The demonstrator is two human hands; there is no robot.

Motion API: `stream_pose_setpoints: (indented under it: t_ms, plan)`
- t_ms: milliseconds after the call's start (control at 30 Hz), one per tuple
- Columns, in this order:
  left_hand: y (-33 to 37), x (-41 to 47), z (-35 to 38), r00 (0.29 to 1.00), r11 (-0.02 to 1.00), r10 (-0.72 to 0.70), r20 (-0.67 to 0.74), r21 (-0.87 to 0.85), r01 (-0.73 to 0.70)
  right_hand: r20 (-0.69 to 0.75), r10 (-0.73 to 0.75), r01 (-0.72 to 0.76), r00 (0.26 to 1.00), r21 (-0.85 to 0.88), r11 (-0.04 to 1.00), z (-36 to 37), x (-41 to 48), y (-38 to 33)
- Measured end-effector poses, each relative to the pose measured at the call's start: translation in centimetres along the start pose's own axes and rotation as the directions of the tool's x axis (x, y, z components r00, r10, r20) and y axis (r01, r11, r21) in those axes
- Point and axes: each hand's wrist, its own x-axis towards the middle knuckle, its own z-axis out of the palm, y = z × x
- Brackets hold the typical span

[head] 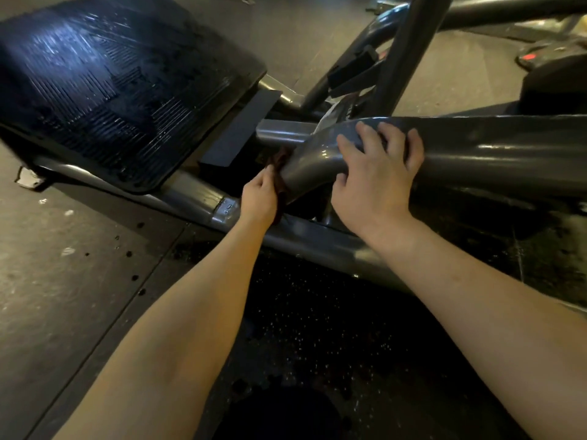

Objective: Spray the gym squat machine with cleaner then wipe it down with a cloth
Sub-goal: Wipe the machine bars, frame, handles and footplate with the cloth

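The squat machine's thick grey curved frame tube (495, 154) runs from the centre to the right edge. My left hand (259, 198) is shut on a dark red cloth (279, 163), pressed against the tube's lower bent end. My right hand (378, 179) lies spread over the top of the same bend, fingers apart and curled on the metal. The black ribbed foot plate (120, 90) fills the upper left, wet and streaked. No spray bottle is in view.
A lower grey frame rail (317, 242) crosses under both wrists. An upright post (409, 49) and further tubes rise behind the bend. Dark speckled rubber flooring (317, 328) lies below, paler flooring (63, 281) with dark drops at left. Other equipment sits at far right.
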Motion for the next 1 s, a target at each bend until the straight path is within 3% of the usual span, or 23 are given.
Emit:
stream_pose_setpoints:
  t_ms: [167, 300, 433, 533, 733, 867, 1000]
  plan:
    - [-1.2, 2.1, -2.4, 0.975, 0.974, -0.221, -0.024, 0.035, 0.222, -0.006, -0.049, 0.048, 0.999, -0.027, 0.998, 1.4, 0.8, -1.6]
    - [1.4, 1.7, -1.4, 0.991, 1.000, -0.028, 0.131, -0.004, 0.029, -0.026, -0.041, 0.040, 0.999, -0.029, 0.999, 2.0, 0.7, -1.7]
    - [5.2, 1.2, 0.9, 0.931, 0.981, 0.192, 0.311, -0.074, -0.178, -0.050, -0.052, 0.050, 0.997, -0.035, 0.998, 2.2, 0.6, -1.3]
    - [6.1, 2.7, 1.4, 0.911, 0.974, 0.215, 0.352, -0.013, -0.225, -0.078, -0.059, 0.056, 0.995, -0.033, 0.998, 2.5, 0.5, -1.2]
    - [2.7, 7.2, 0.1, 0.956, 0.985, -0.164, 0.243, 0.096, 0.144, -0.097, -0.061, 0.059, 0.993, -0.029, 0.998, 2.9, 0.5, -1.1]
    - [-1.8, 8.8, -2.1, 0.956, 0.954, -0.285, 0.067, 0.119, 0.276, -0.086, -0.070, 0.067, 0.994, -0.036, 0.997, 3.0, 0.6, -1.0]
    - [-4.8, 9.1, -3.9, 0.913, 0.903, -0.406, -0.044, 0.137, 0.408, -0.094, -0.075, 0.072, 0.993, -0.033, 0.997, 2.9, 0.6, -1.0]
